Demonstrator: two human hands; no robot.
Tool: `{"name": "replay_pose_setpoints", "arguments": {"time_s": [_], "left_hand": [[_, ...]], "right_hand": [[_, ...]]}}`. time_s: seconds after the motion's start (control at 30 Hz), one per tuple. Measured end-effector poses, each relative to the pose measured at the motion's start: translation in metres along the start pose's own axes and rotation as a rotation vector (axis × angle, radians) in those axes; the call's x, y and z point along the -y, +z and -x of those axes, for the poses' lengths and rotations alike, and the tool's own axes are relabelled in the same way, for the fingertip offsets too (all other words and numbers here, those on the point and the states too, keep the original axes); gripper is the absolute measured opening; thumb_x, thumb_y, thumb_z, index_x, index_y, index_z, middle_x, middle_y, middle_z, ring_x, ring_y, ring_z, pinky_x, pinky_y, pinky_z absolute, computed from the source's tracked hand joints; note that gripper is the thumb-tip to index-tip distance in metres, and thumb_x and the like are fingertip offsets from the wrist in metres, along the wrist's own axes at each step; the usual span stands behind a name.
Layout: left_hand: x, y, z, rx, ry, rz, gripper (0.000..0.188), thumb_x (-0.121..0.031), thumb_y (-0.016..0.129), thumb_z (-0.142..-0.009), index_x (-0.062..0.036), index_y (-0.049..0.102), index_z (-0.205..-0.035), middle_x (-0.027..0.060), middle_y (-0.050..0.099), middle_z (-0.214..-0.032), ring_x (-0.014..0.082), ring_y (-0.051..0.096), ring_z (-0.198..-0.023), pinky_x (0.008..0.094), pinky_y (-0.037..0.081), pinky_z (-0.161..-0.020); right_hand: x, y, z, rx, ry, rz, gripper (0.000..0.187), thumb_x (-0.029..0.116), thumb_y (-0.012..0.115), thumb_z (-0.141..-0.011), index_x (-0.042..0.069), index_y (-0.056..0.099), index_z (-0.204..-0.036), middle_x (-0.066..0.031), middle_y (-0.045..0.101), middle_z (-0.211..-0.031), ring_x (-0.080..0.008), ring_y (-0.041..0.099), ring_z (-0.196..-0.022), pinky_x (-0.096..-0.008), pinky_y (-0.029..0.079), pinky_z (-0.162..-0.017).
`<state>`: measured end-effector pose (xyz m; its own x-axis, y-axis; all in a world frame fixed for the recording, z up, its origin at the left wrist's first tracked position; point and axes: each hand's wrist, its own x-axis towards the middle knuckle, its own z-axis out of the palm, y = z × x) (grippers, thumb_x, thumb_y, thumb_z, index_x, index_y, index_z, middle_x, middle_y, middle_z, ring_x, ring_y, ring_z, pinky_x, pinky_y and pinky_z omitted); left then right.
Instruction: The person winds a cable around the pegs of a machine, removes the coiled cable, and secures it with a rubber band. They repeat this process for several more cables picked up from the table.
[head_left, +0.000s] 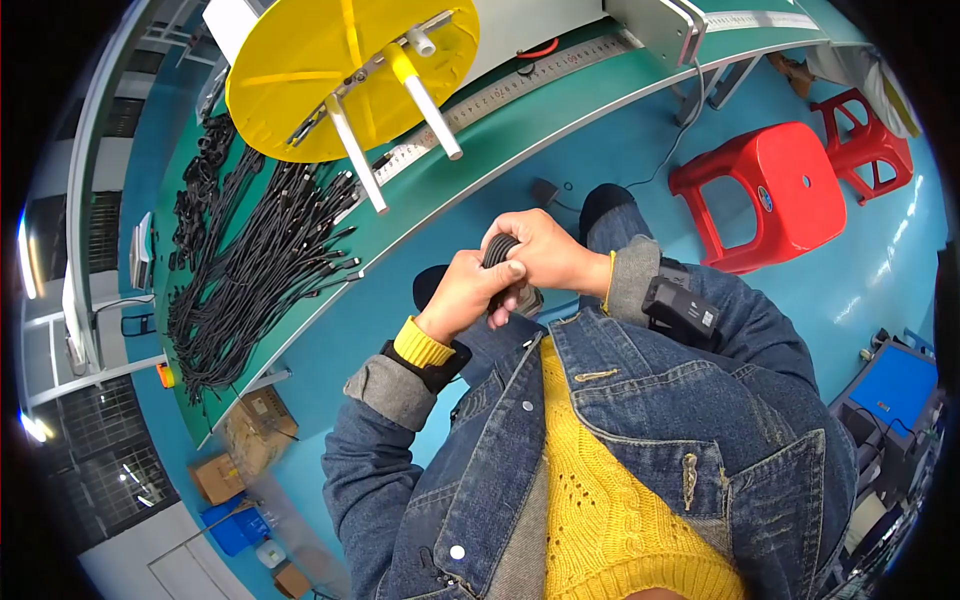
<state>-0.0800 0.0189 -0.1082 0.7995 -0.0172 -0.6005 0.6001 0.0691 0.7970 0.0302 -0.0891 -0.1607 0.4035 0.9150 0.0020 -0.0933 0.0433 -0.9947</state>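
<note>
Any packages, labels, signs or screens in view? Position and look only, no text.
Cardboard boxes: floor, lower left under the green bench; brown, rectangular.
Blue container: floor beyond the boxes; boxy, blue.
Round sticker: side of the red stool, right; small, dark.
Ruler strip: along the green bench; long, pale, with marks.
Blue panel: far right; flat, rectangular, possibly a screen, cannot tell.

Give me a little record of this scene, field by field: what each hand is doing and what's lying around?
Left hand: grips the coiled black cable, thumb pressed on it
Right hand: wrapped around the same coil from the other side
Workbench: green top with a ruler strip along it
On the bench: a pile of black cables and a yellow reel with white pegs
On the floor: two red stools, cardboard boxes
</note>
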Motion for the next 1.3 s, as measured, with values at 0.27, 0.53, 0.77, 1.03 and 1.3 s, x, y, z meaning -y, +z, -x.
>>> {"name": "replay_pose_setpoints", "arguments": {"time_s": [0.27, 0.53, 0.77, 1.03, 1.3], "left_hand": [[0.014, -0.008, -0.009, 0.196, -0.248, 0.246, 0.026, -0.026, 0.061, -0.085, -0.0008, 0.057, -0.087, 0.0031, 0.056, -0.064, 0.0088, 0.052, -0.048, 0.0205, 0.039, -0.037], [0.022, -0.01, -0.015, 0.114, -0.248, 0.09, 0.015, -0.019, 0.057, -0.086, -0.005, 0.054, -0.081, 0.0005, 0.053, -0.07, 0.006, 0.049, -0.055, 0.0179, 0.034, -0.039], [0.038, -0.01, -0.002, -0.065, -0.156, 0.369, 0.015, -0.016, 0.056, -0.086, -0.0078, 0.048, -0.076, -0.0016, 0.047, -0.066, 0.0049, 0.043, -0.053, 0.0175, 0.03, -0.041], [0.024, 0.011, -0.005, -0.089, 0.108, 0.423, 0.014, -0.017, 0.056, -0.087, -0.0087, 0.047, -0.08, -0.0003, 0.044, -0.066, 0.0061, 0.041, -0.054, 0.019, 0.03, -0.043], [0.017, 0.011, -0.002, -0.537, 0.508, 0.46, 0.011, -0.013, 0.058, -0.085, -0.0054, 0.051, -0.089, 0.0013, 0.047, -0.067, 0.0077, 0.044, -0.053, 0.0204, 0.034, -0.043]], "right_hand": [[0.001, -0.005, 0.001, 0.207, -0.125, 0.872, 0.018, 0.014, 0.061, -0.068, -0.001, 0.054, -0.074, -0.0219, 0.061, -0.067, -0.037, 0.061, -0.065, -0.0429, 0.048, -0.058], [-0.021, 0.002, 0.002, 0.13, -0.054, 0.804, 0.024, 0.012, 0.056, -0.069, -0.001, 0.057, -0.09, -0.0205, 0.061, -0.068, -0.0377, 0.061, -0.066, -0.0445, 0.048, -0.06], [0.025, -0.058, -0.029, -0.046, -0.35, 0.678, 0.019, 0.014, 0.057, -0.075, 0.004, 0.059, -0.09, -0.0163, 0.061, -0.085, -0.0321, 0.06, -0.079, -0.0403, 0.048, -0.069], [0.027, -0.124, -0.109, -0.571, -0.333, 1.232, 0.009, 0.012, 0.06, -0.074, 0.008, 0.061, -0.082, -0.0105, 0.057, -0.085, -0.032, 0.057, -0.077, -0.0406, 0.047, -0.067], [0.027, -0.017, -0.015, -0.049, -0.196, 0.238, 0.015, 0.015, 0.059, -0.083, 0.002, 0.058, -0.077, -0.0049, 0.056, -0.074, -0.0122, 0.051, -0.063, -0.0292, 0.043, -0.056]]}}
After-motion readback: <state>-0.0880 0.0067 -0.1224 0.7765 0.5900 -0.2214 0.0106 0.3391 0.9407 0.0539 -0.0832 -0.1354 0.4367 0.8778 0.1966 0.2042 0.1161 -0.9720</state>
